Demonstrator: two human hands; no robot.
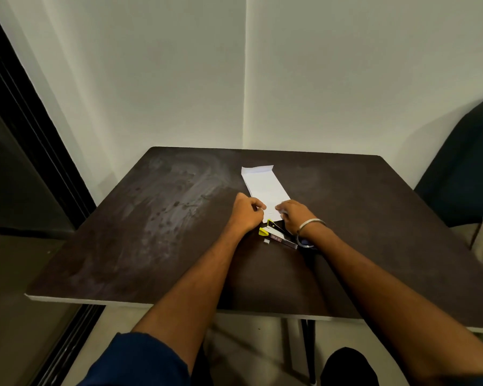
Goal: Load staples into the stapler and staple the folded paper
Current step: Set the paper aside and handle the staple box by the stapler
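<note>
A white folded paper (264,186) lies lengthwise on the dark table (151,232), reaching away from me. My left hand (246,213) and my right hand (296,215) both pinch its near edge, one at each corner. Just in front of the hands lies a black and yellow stapler (273,232), beside a small staple box (283,240). A short strip of staples (267,241) rests loose on the table to the stapler's left. My right wrist wears a metal bangle.
The table stands in a corner against pale walls. A dark chair (463,168) sits to the right, and a dark door frame (25,121) runs along the left. My legs and the table legs show below the front edge.
</note>
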